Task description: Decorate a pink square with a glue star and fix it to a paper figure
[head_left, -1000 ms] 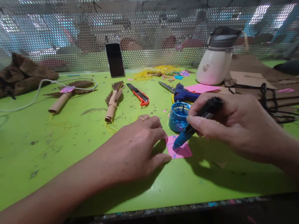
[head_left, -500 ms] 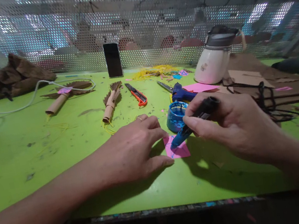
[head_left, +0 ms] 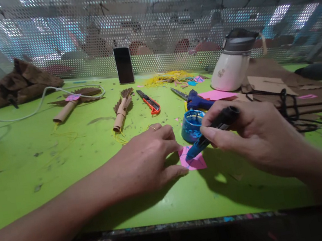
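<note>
A small pink paper square (head_left: 199,163) with blue lines on it lies flat near the front of the green table. My left hand (head_left: 152,159) rests at its left side, thumb and fingertips apart and touching the paper's edge. In my right hand (head_left: 248,138) is a black marker (head_left: 222,121) with a blue-stained front end, slanted down so that its tip meets the paper. Right behind the paper stands an open jar of blue paint (head_left: 191,127), partly covered by the right fingers. A blue-handled tool (head_left: 196,99) lies behind the jar.
An orange utility knife (head_left: 149,102), a rolled brown paper figure (head_left: 122,112) and a propped-up phone (head_left: 124,65) are farther back. A white jug (head_left: 230,67) stands at the right rear, by brown cardboard (head_left: 273,85) and black cords (head_left: 286,108). A pale cable (head_left: 27,113) crosses the left.
The whole view has shifted slightly. The marker tip stays on the pink paper with only a very small movement, and my left hand keeps its place at the edge.
</note>
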`<control>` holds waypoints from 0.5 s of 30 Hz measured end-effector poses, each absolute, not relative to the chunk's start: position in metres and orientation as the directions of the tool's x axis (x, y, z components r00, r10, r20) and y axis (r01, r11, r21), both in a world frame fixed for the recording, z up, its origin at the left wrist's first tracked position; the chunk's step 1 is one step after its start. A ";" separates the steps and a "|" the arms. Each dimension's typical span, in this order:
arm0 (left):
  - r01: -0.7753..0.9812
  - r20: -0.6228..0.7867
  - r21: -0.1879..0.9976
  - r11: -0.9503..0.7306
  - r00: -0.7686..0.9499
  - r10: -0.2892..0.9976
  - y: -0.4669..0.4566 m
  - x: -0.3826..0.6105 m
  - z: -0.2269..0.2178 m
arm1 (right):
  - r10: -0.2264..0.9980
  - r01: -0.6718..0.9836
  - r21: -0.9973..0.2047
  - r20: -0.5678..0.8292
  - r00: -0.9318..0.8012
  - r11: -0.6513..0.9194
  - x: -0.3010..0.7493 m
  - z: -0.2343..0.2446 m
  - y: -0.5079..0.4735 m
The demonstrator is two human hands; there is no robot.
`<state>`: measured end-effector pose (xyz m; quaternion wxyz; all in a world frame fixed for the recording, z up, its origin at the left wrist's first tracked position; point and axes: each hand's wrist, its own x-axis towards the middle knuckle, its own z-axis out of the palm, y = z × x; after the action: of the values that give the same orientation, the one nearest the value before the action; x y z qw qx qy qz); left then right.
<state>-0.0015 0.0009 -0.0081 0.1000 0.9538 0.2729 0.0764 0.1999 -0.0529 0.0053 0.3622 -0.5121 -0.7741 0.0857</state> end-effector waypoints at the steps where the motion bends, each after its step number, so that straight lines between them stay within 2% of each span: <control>1: 0.504 0.093 0.234 -0.831 0.840 0.535 0.001 -0.001 -0.008 | 0.854 0.729 -0.504 0.474 -0.215 0.463 0.200 0.005 -0.053; 15: 0.517 0.088 0.215 -0.829 0.835 0.543 0.001 0.000 -0.007 | 0.843 0.724 -0.488 0.481 -0.242 0.487 0.201 0.009 -0.054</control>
<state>-0.0002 0.0007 -0.0074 0.0917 0.9535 0.2779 0.0727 0.2012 -0.0536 0.0088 0.3594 -0.4999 -0.7837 0.0824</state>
